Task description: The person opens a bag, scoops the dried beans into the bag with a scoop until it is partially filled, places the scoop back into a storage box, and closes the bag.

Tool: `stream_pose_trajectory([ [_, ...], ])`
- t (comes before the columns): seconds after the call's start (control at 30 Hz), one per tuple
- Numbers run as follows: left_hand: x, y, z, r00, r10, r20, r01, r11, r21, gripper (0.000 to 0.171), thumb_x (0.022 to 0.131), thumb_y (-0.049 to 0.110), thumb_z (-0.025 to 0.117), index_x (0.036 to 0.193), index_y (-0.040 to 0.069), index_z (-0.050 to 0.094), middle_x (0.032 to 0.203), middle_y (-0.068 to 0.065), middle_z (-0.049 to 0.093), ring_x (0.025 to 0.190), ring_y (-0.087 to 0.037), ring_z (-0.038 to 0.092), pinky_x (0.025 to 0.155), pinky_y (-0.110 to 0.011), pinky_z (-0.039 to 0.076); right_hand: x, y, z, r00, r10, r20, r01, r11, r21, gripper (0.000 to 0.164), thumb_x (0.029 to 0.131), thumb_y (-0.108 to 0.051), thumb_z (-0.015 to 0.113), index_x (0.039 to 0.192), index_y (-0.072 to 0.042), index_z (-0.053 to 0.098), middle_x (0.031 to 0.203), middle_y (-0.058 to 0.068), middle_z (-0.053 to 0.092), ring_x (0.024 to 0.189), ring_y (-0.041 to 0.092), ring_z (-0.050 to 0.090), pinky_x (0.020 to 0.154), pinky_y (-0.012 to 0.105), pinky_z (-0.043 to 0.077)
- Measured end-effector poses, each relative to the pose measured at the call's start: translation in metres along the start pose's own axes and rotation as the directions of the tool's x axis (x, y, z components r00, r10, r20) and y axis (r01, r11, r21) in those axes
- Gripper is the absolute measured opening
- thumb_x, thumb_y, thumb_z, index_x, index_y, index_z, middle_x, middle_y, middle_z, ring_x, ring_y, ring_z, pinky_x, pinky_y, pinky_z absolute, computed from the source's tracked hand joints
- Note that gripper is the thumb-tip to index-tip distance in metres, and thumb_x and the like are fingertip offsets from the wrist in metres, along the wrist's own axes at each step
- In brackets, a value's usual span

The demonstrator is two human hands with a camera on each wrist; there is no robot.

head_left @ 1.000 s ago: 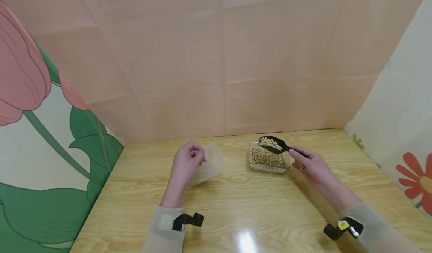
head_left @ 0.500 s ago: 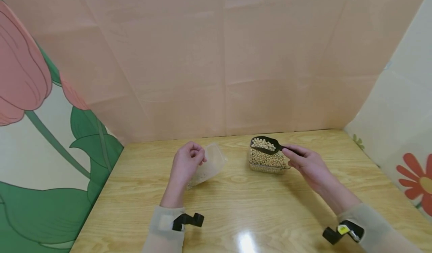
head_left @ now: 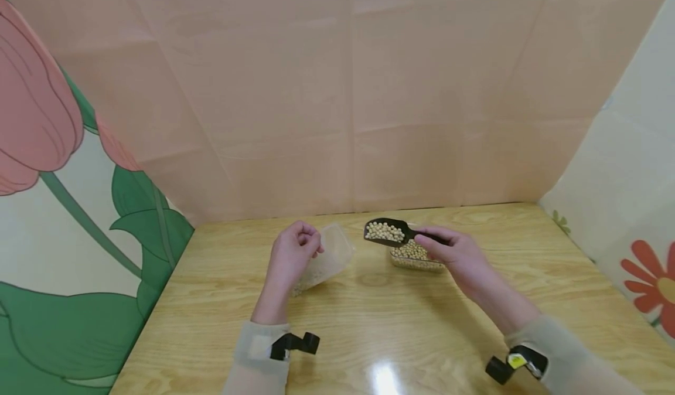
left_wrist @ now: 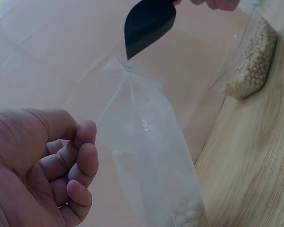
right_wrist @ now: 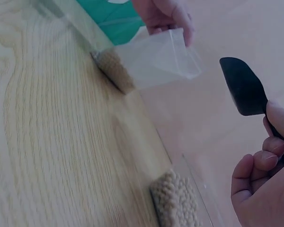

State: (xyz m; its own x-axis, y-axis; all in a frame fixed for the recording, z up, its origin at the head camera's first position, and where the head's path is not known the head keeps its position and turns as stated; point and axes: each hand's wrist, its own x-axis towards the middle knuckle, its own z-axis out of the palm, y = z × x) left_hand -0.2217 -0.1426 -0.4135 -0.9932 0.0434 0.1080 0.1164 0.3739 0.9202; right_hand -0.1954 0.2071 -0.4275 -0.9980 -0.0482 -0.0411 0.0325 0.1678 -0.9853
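My left hand [head_left: 292, 254] pinches the upper edge of a clear plastic bag [head_left: 333, 253] between thumb and fingers. The bag stands on the table, with pale round beans [right_wrist: 114, 68] in its bottom. In my right hand [head_left: 464, 260] is the handle of a black scoop [head_left: 406, 231]. A heap of the same beans [head_left: 384, 231] fills its bowl. In the head view the scoop hangs between the bag and a clear rectangular container [head_left: 419, 265] of beans, overlapping the container's left part. The left wrist view shows the scoop's tip close above the bag's mouth [left_wrist: 128, 71].
The light wood table [head_left: 364, 324] ends at a pink sheet [head_left: 337, 119] behind. A printed flower panel [head_left: 58, 254] stands on the left, and a white panel with a red flower [head_left: 651, 281] on the right.
My right hand has carried the filled scoop left, from over the container toward the bag. My left hand and the bag stay in place.
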Motion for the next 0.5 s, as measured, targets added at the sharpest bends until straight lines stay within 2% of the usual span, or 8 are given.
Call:
stream_pose_trajectory([
  [0.13, 0.000, 0.000, 0.000, 1.000, 0.001, 0.001, -0.001, 1.000, -0.004, 0.006, 0.110, 0.013, 0.068, 0.106, 0.010, 0.071, 0.082, -0.004, 0.076, 0.084, -0.035, 0.072, 0.071, -0.038, 0.053, 0.003, -0.004, 0.013, 1.000, -0.001, 0.015, 0.002, 1.000, -0.018, 0.048, 0.105, -0.038, 0.079, 0.143, -0.009, 0.073, 0.142, -0.002, 0.067, 0.114, 0.020, 0.064, 0.102, 0.039, 0.054],
  [0.3, 0.001, 0.000, 0.000, 1.000, -0.003, -0.012, 0.003, 1.000, 0.005, 0.006, 0.109, 0.012, 0.068, 0.104, 0.010, 0.071, 0.080, -0.001, 0.075, 0.078, -0.026, 0.070, 0.070, -0.036, 0.053, 0.007, -0.008, 0.029, 0.999, -0.025, 0.037, 0.025, 1.000, -0.004, 0.050, 0.104, -0.033, 0.081, 0.144, -0.004, 0.071, 0.151, 0.010, 0.064, 0.125, 0.014, 0.064, 0.103, 0.040, 0.055],
  [0.43, 0.002, 0.000, 0.000, 1.000, -0.005, -0.015, 0.005, 1.000, 0.007, 0.006, 0.109, 0.010, 0.068, 0.103, 0.010, 0.070, 0.080, 0.000, 0.075, 0.076, -0.021, 0.069, 0.072, -0.035, 0.054, 0.011, -0.010, 0.039, 0.999, -0.036, 0.026, 0.036, 0.999, 0.008, 0.049, 0.102, -0.028, 0.084, 0.141, -0.001, 0.073, 0.151, 0.013, 0.066, 0.123, 0.012, 0.065, 0.098, 0.038, 0.058],
  [0.5, 0.002, 0.000, 0.000, 1.000, -0.005, -0.013, 0.005, 1.000, 0.004, 0.006, 0.109, 0.010, 0.068, 0.103, 0.010, 0.071, 0.080, -0.001, 0.075, 0.077, -0.021, 0.069, 0.073, -0.036, 0.055, 0.012, -0.011, 0.044, 0.999, -0.033, 0.012, 0.033, 0.999, -0.010, 0.048, 0.100, -0.030, 0.086, 0.138, -0.003, 0.076, 0.151, 0.012, 0.066, 0.122, 0.012, 0.065, 0.096, 0.036, 0.058],
])
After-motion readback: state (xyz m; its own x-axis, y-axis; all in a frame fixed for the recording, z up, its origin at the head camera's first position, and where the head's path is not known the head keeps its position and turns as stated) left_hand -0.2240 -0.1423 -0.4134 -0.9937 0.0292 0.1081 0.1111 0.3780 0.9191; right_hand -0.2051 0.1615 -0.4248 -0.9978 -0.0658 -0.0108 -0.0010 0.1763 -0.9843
